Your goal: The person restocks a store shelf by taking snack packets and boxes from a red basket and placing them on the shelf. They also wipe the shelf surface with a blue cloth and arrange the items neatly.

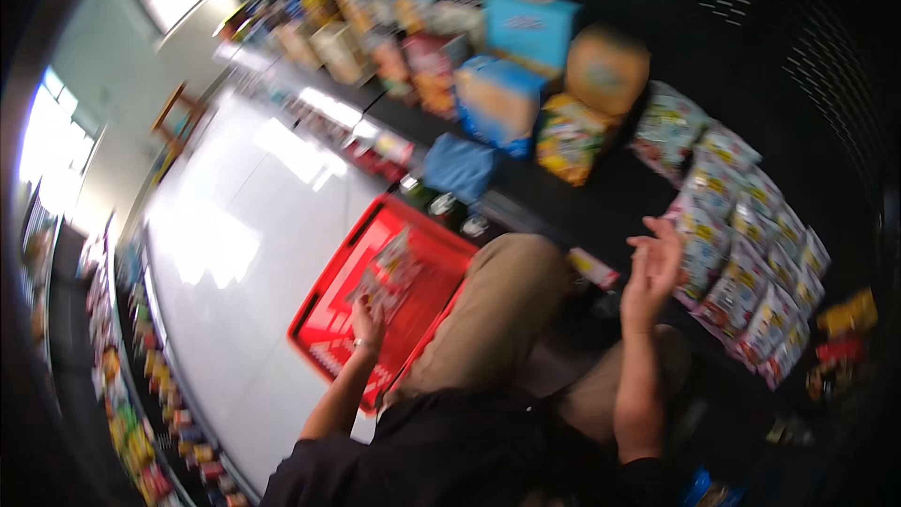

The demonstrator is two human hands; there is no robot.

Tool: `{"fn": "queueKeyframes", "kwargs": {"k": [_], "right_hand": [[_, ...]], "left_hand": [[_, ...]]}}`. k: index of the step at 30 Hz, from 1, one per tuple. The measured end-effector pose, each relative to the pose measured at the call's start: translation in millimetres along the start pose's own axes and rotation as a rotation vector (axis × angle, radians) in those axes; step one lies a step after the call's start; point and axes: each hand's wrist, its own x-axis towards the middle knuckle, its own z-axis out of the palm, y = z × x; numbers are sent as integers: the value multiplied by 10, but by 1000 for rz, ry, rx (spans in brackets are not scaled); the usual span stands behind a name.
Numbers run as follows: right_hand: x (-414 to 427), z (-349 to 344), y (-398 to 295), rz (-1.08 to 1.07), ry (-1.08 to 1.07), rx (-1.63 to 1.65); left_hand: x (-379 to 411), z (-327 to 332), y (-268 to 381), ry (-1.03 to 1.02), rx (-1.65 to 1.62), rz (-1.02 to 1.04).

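My left hand [367,324] reaches over a red plastic basket [338,282] and grips one end of a clear-and-red snack packet [394,267]. The packet is over the basket's inside; blur hides whether it touches the bottom. My right hand [651,271] is raised, fingers apart and nothing in it, beside rows of shiny snack packets [739,246] on a dark shelf [619,204]. The shiny packets lean in overlapping rows. My bent knee [521,274] is between the basket and the right hand.
Boxed goods, including a light-blue carton [528,28] and a blue box [496,102], line the shelf. A blue cloth [459,167] hangs at its front edge, above dark jars or bottles [445,205]. Across the shiny floor [232,296] stands another stocked shelf [127,429].
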Motion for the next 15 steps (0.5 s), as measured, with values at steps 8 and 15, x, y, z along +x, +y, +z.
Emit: {"fn": "queueKeyframes", "kwargs": {"k": [8, 15], "right_hand": [[-60, 66, 48, -112, -151, -125], [-32, 17, 150, -156, -144, -215]], "left_hand": [[-260, -35, -1287, 75, 110, -592], [104, 311, -1514, 179, -560, -687]]}}
